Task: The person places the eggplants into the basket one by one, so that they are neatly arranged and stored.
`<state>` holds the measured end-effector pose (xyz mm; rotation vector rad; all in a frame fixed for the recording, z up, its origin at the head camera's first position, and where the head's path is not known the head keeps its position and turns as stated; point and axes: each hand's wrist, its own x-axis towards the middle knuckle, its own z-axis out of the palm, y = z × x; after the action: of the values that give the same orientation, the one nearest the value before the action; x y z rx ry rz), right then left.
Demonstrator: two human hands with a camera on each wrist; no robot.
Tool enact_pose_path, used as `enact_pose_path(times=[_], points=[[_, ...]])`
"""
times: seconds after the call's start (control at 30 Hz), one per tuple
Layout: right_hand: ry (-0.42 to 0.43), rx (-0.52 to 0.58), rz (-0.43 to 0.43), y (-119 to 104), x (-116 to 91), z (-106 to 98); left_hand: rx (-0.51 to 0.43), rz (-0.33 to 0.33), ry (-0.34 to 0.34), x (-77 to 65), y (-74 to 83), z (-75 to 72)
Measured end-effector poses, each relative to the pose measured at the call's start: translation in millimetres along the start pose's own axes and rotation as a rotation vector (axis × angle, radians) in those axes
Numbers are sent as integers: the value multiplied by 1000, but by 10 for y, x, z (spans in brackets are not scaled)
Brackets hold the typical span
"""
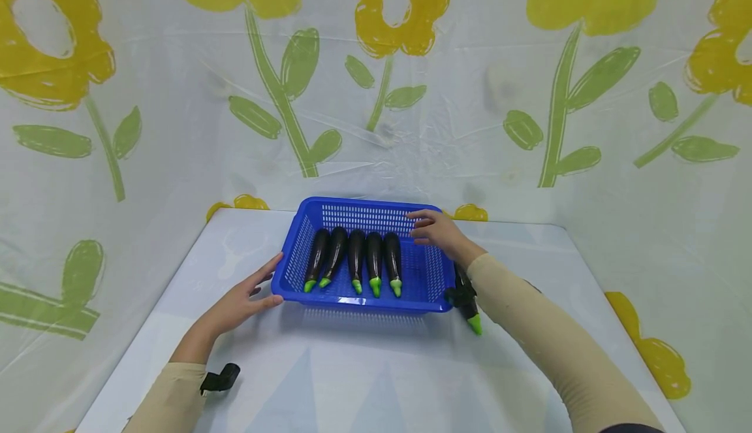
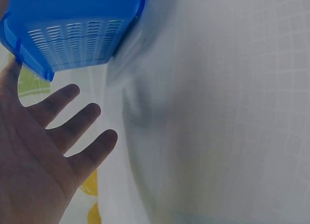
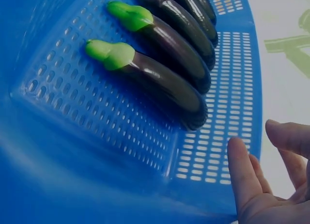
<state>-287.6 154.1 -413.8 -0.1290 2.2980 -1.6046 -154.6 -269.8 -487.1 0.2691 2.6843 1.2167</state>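
A blue plastic basket (image 1: 364, 304) with slotted walls holds several dark eggplants (image 1: 356, 253), laid side by side with green stem ends toward me. My left hand (image 1: 237, 305) is at the basket's left rim, thumb and fingers spread; in the left wrist view the three nearer fingers (image 2: 72, 127) extend free of it. Over the basket's back right part hovers my right hand (image 1: 437, 232), fingers loosely bent and nothing in them. Another eggplant (image 1: 474, 324) lies on the table outside the basket's right side, partly hidden by my right forearm and wrist camera.
The basket stands toward the back of a white table (image 1: 352, 374). Behind and beside the table hangs a pale sheet (image 1: 452, 126) printed with yellow flowers. Black wrist cameras are strapped to both forearms, the left one (image 1: 222, 378) standing out sideways.
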Motion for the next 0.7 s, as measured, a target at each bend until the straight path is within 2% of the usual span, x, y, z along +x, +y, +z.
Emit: enact_pose_path(times=[0.27,0.53,0.7], points=[[17,40,16,-16,-39,-133,3,0,0,5,-6,6],[8,80,-35,-9,-112,-293,3,-1,1,-4,5,0],[41,89,-50,43,-152,-400,-3,1,2,-8,9,3]])
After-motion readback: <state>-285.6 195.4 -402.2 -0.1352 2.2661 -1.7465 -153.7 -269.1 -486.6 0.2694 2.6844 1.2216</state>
